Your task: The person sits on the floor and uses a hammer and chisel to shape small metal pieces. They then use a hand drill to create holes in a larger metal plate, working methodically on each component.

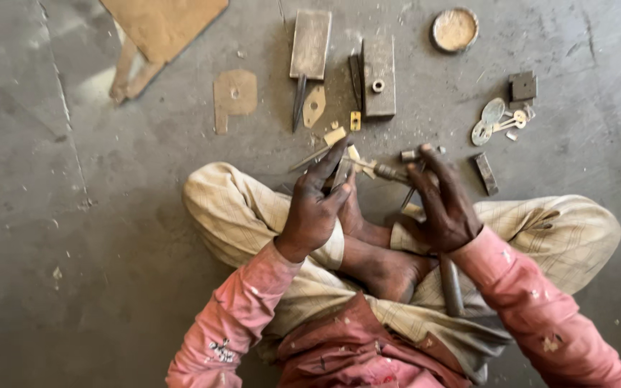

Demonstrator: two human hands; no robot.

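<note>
- Your left hand (315, 208) pinches a small flat metal piece (342, 172) upright between thumb and fingers, just above your crossed feet (375, 251), so its edge faces the tool.
- Your right hand (445, 205) is closed round a slim dark tool (405, 201), held low and angled toward that piece; a dark handle (451, 286) runs back under the wrist.
- Between the hands, a brass-tipped rod (379, 171) lies on the floor (73, 215), touching or just beside the piece; I can't tell which.
- Further out, two steel blocks (379, 75) sit side by side within reach, likely as anvils.
- Near the floor's far right edge, flat discs and a key-like bit (496, 121) cluster beside a dark square block (522, 86).
- A round tin lid (454, 29) rests by the far edge.
</note>
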